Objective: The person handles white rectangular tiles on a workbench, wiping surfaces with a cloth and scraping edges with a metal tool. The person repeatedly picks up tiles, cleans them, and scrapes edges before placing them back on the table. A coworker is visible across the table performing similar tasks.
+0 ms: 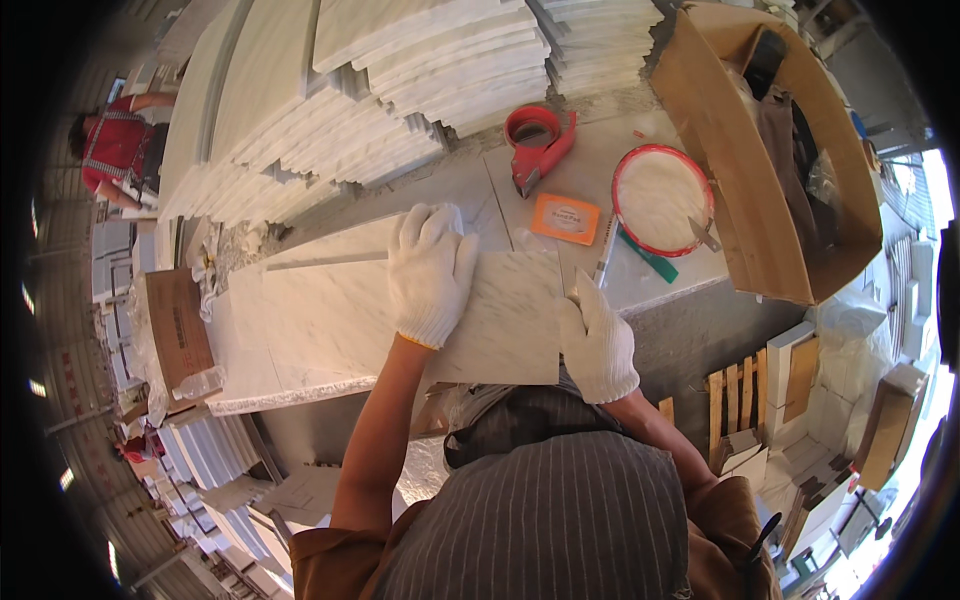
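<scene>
My left hand (432, 275), in a white knitted glove, lies on a pale grey-veined marble tile (500, 310), its fingers slightly apart and reaching over a narrower marble strip (340, 245) behind. At the tile's right edge is my right hand (600, 340), also gloved, its thumb against the edge and its visible fingers stretched forward. Close beyond its fingertips a slim white-handled tool (606, 252) lies on the worktop. An orange packet (565, 219) and a green flat piece (648, 258) are near it. The undersides of both hands are hidden.
Tall stacks of marble tiles (440, 70) fill the back. A red tape dispenser (540, 150) and a red-rimmed round container of white material (655, 200), with a small blade (705, 236) at its rim, stand right of them. An open cardboard box (700, 130) bounds the right. Another person (120, 150) is far left.
</scene>
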{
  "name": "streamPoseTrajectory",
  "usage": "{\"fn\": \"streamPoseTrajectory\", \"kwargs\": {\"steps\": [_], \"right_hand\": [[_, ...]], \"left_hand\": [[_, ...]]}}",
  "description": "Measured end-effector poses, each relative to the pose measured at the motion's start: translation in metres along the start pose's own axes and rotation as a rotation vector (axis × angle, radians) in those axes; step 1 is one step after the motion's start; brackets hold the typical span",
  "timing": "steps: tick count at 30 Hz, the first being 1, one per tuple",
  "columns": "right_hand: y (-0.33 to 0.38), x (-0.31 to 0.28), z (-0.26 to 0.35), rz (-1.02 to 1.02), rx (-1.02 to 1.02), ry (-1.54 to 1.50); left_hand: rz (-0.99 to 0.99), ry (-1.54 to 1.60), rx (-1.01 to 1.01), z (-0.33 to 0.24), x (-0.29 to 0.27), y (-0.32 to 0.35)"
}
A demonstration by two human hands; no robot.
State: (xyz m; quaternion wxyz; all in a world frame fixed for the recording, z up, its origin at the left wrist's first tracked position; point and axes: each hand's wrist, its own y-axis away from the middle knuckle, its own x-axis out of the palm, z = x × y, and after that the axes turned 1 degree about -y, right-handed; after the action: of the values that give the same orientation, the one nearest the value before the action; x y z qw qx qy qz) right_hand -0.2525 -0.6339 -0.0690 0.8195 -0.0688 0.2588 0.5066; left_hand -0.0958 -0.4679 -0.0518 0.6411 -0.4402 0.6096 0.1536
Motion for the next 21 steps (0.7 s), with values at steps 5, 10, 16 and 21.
{"fn": "streamPoseTrajectory", "kwargs": {"steps": [5, 10, 16, 21], "right_hand": [[0.006, 0.008, 0.003, -0.105, -0.095, 0.096], [0.008, 0.009, 0.013, -0.111, -0.062, 0.138], [0.009, 0.011, 0.011, -0.115, -0.059, 0.157], [0.005, 0.009, 0.019, -0.034, -0.016, 0.265]], "left_hand": [[-0.030, 0.109, 0.078, 0.003, 0.002, 0.002], [-0.034, 0.128, 0.134, 0.005, 0.001, 0.001], [0.052, 0.163, 0.156, 0.007, -0.004, -0.001], [0.072, 0.211, 0.199, 0.013, 0.000, -0.001]]}}
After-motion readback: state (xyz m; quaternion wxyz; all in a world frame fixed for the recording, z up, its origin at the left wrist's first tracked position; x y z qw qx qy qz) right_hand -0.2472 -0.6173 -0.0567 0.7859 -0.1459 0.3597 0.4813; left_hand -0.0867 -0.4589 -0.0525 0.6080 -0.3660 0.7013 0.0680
